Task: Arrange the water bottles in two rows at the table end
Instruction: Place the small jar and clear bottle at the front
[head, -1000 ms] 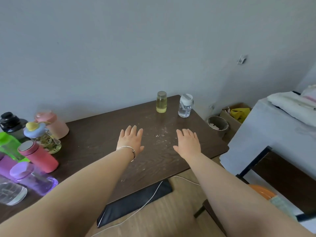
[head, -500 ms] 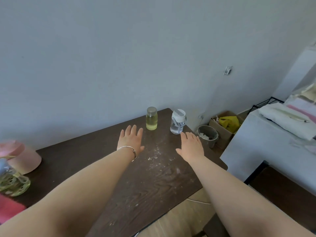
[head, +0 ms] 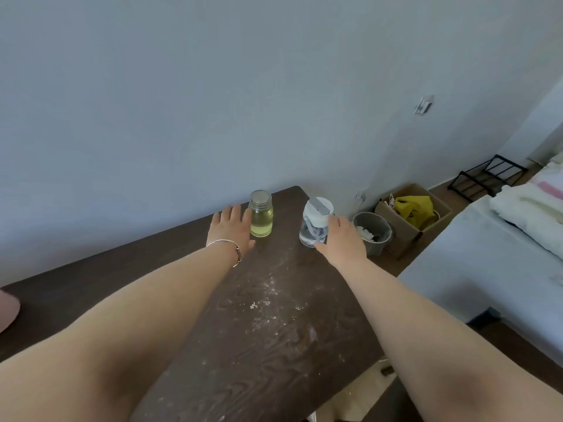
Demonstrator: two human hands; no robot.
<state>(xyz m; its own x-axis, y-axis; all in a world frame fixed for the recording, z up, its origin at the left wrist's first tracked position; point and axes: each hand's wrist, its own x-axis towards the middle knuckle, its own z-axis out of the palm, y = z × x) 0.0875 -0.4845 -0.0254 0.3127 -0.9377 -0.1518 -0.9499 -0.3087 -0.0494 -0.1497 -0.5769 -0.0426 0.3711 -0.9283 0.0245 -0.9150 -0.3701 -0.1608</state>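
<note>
Two bottles stand near the far right end of the dark wooden table (head: 274, 345). A small yellow bottle (head: 262, 217) with a metal cap is on the left, a clear bottle (head: 313, 222) with a white lid on the right. My left hand (head: 230, 228), with a bracelet on the wrist, is open, its fingers right beside the yellow bottle on its left side. My right hand (head: 342, 239) is open and reaches around the clear bottle's right side, with the thumb at its base. Whether either hand touches its bottle I cannot tell.
A pink bottle's edge (head: 7, 309) shows at the far left. Beyond the table's end on the floor are a grey bin (head: 376, 236) and a cardboard box (head: 411, 214) with a yellow bag. A bed (head: 487, 263) with white bedding stands at the right.
Both hands have reached forward to the two bottles at the table end. The view has swung right, so the group of bottles at the left has left the frame.
</note>
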